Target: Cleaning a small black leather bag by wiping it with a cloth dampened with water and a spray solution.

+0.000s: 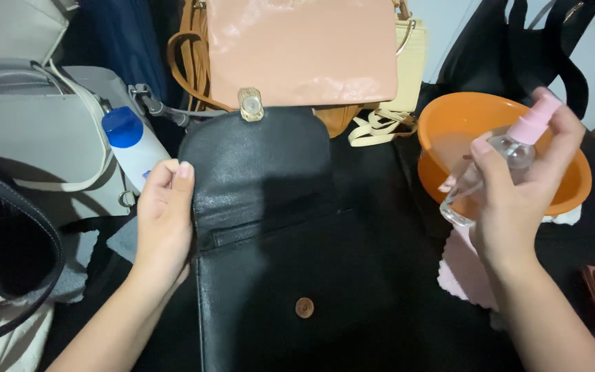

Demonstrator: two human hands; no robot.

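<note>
— Nearest the camera, what lies there?

— Black leather bag [290, 275], flat on the dark desk [394, 275], its flap [256, 165] thrown open away from the wearer so the round snap [304, 307] on the body and the gold clasp [250, 104] at the flap's edge both show.

— And the hands?

— The left hand [164, 220] rests against the flap's left edge, fingers loosely curled, pinning it rather than gripping anything. The right hand [518, 200] is closed around a clear spray bottle [500, 172] with a pink nozzle, held tilted above the desk, right of the bag.

— Which step does that look like?

— Judging by the pose, the bottle is being readied over the opened bag; a spray would call for turning the nozzle toward the leather and keeping the flap pinned.

— What else is about?

— An orange basin [463, 124] behind the bottle, a pink cloth [463, 269] under the right wrist, a peach bag [304, 48] beyond the flap, a white bottle with a blue cap [132, 141] by the left hand, a grey bag [36, 131] further left. More bags crowd the back; little of the room shows.
</note>
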